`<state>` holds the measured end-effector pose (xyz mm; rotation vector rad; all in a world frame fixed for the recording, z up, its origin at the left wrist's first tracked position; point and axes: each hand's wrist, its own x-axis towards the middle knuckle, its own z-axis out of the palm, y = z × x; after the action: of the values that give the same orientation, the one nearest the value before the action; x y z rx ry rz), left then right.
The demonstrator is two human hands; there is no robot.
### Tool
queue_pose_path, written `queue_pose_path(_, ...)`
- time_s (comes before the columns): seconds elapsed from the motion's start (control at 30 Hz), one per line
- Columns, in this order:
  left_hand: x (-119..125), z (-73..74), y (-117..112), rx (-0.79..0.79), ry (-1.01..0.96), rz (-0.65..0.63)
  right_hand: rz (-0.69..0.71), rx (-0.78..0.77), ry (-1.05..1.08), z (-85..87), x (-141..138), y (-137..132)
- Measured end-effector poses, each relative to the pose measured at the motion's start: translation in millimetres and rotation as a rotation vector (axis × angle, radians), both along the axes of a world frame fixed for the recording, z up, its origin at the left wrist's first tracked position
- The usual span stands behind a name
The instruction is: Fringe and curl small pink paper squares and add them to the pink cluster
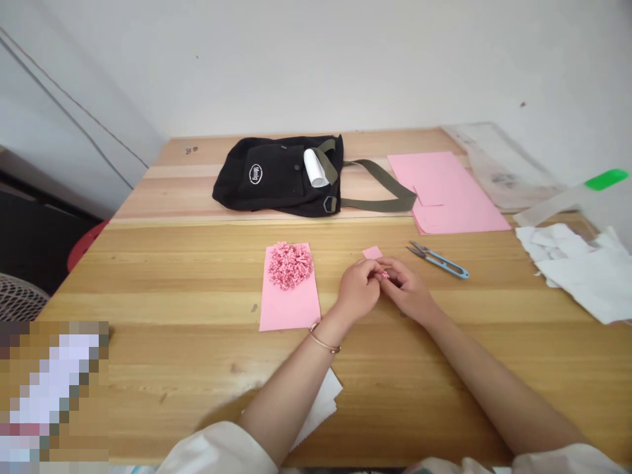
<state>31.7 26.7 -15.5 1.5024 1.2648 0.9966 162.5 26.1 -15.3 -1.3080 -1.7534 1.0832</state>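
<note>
My left hand [360, 288] and my right hand [407, 289] meet over the middle of the table, fingertips pinched together. Between them shows a small curled piece of pink paper [386, 274], mostly hidden by the fingers. Just beyond my fingertips lies a small pink paper square [372, 252]. Left of my hands, a pink card [289, 312] lies flat, with a heap of frilly pink paper curls [290, 265] on its upper half. A pair of blue thread snips [439, 261] rests to the right of my right hand.
A black bag [276, 178] with an olive strap and a white roll [315, 168] on it lies at the back. Pink sheets [454, 191] are at back right. Crumpled white tissue [577, 266] and a green-ended clear bag [606, 179] lie far right. White paper [320, 405] sits under my left forearm.
</note>
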Motion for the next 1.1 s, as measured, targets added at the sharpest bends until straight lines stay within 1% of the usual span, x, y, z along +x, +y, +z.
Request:
queue_pose_path(0.2,0.1,1.5,0.2,-0.004,0.004,0.001,0.003,-0.003,0.008,-1.8,0.0,0.5)
queue_pose_path(1.1,0.2,0.6,0.4,0.0,0.022,0.0,-0.003,0.002,0.004,0.7,-0.6,0.9)
